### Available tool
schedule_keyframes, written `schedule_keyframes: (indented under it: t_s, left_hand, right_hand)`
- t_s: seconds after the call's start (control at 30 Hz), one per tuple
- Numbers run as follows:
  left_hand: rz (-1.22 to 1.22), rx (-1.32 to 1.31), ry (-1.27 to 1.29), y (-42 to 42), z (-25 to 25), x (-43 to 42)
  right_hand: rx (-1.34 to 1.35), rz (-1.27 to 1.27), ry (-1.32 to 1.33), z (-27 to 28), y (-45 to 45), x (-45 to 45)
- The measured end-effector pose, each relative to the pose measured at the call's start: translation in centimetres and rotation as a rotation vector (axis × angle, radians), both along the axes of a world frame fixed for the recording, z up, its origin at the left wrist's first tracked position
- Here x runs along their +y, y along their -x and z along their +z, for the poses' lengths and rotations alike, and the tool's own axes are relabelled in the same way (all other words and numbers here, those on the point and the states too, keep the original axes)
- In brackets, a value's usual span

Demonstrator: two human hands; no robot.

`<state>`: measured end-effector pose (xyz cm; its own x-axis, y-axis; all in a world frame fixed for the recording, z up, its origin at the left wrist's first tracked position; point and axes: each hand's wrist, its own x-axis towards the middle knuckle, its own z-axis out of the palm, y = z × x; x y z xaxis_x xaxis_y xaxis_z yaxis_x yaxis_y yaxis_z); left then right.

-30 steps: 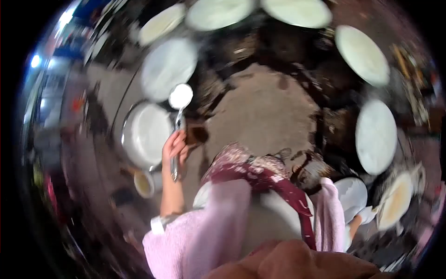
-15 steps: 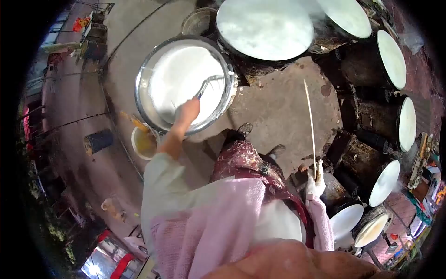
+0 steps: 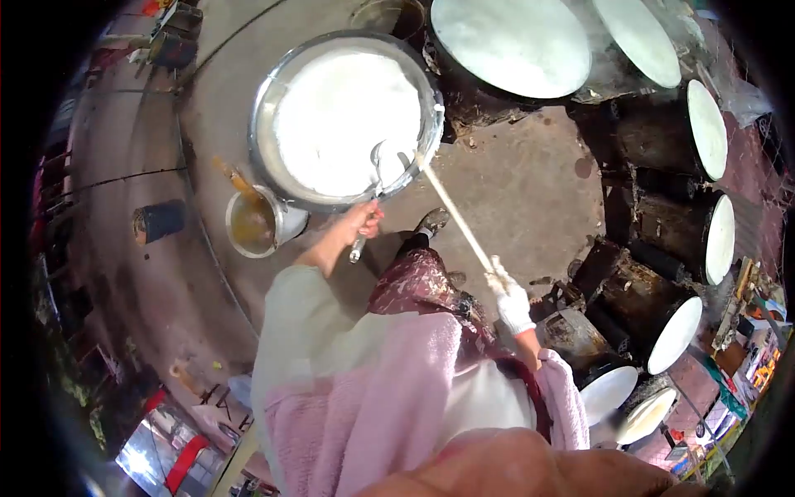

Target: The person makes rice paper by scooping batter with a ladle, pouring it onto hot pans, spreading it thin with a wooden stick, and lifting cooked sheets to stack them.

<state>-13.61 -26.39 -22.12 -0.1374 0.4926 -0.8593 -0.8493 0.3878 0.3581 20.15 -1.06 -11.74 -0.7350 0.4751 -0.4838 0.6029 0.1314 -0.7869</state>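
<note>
My left hand [image 3: 362, 220] is closed around the metal handle of a ladle [image 3: 378, 184]. The ladle's head rests over the near right part of a large metal basin [image 3: 267, 157] of white batter [image 3: 344, 116]. On the right, my right hand [image 3: 509, 302] wears a white glove and grips a long pale stick [image 3: 454, 209]. The far end of that stick reaches the basin's right rim, close to the ladle; whether it touches the rim I cannot tell.
Several round griddles with pale tops, among them a large one [image 3: 513, 41], curve around the right side. Left of my left arm stands a bucket [image 3: 277, 236] of yellowish liquid with a brush-like tool [image 3: 240, 184] in it. A dark cylinder [image 3: 159, 222] lies on the floor farther left.
My left hand has drawn back toward me, bringing the ladle to the basin's near rim. The right hand has moved left and forward, and its stick now slants toward the basin.
</note>
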Motion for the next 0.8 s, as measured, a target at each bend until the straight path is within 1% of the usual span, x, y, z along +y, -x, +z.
schedule_keyframes:
  t_s: [0.07,0.1,0.13,0.17,0.2,0.23,0.27,0.3,0.33,0.37,0.4,0.43,0.47,0.5,0.53,0.57,0.6,0.67,0.7,0.73,0.77,0.8]
  left_hand:
    - [0.243,-0.167,-0.173,-3.4,-0.1,0.1]
    - [0.326,-0.216,-0.242,-4.8,0.7,0.7]
    - [0.409,-0.267,-0.312,-6.0,1.4,1.2]
    - [0.451,-0.338,-0.438,-7.0,0.9,1.4]
    - [0.519,-0.447,-0.619,-8.3,1.7,2.0]
    - [0.571,-0.532,-0.726,-9.4,2.8,2.5]
    - [0.614,-0.623,-0.833,-10.3,5.0,3.1]
    - [0.733,-0.658,-0.817,-11.1,7.2,3.6]
    - [0.741,-0.597,-0.895,-11.4,8.1,3.7]
    - [0.777,-0.638,-0.943,-11.5,10.3,3.8]
    - [0.814,-0.674,-0.992,-11.2,13.5,3.7]
    - [0.812,-0.676,-1.006,-10.8,16.5,3.3]
    - [0.781,-0.529,-0.982,-10.2,19.6,2.8]
    - [0.767,-0.472,-1.033,-9.6,23.5,2.3]
    - [0.801,-0.365,-0.956,-9.1,27.3,1.6]
    - [0.803,-0.141,-0.860,-8.8,31.6,1.4]
    - [0.606,-0.029,-0.949,-7.1,33.4,0.0]
    - [0.434,0.098,-1.126,-5.6,38.5,-0.7]
    - [0.438,0.250,-1.059,-4.2,39.2,-0.4]
    - [0.445,0.398,-0.990,-2.5,39.6,0.0]
    - [0.459,0.430,-0.924,-0.6,39.6,0.6]
    - [0.411,0.341,-0.958,2.0,39.2,1.0]
  right_hand:
    - [-0.243,0.123,0.077,-0.2,0.5,-2.3]
    - [-0.378,0.151,0.181,0.5,1.0,-3.2]
    - [-0.243,0.149,0.175,0.1,0.4,-4.6]
    - [-0.172,0.137,0.223,-1.0,-0.8,-5.7]
    - [-0.100,0.121,0.273,-0.7,-1.1,-6.5]
    - [-0.153,0.148,0.322,-0.1,-1.9,-6.4]
    - [-0.116,0.147,0.319,0.1,-2.6,-6.5]
    - [-0.082,0.143,0.314,0.4,-3.6,-6.3]
    - [-0.049,0.140,0.309,0.8,-4.7,-6.3]
    - [0.017,0.155,0.263,1.5,-5.2,-6.1]
    - [0.033,0.150,0.269,4.9,-4.6,-5.8]
    - [0.060,0.131,0.301,5.6,-4.6,-5.6]
    - [0.087,0.111,0.336,6.2,-4.6,-5.5]
    - [0.163,0.115,0.294,7.4,-4.3,-5.3]
    - [0.237,0.118,0.251,9.0,-3.9,-5.1]
    - [0.292,0.106,0.256,11.8,-3.7,-4.8]
    - [0.341,0.099,0.178,12.9,-3.6,-4.6]
    - [0.661,-0.070,0.239,13.2,-4.1,-4.7]
    - [0.672,-0.098,0.120,13.2,-4.3,-4.3]
    - [0.709,-0.162,0.093,13.0,-4.8,-4.0]
    - [0.724,-0.253,0.073,12.0,-5.2,-3.6]
    - [0.740,-0.351,0.049,10.5,-5.5,-2.8]
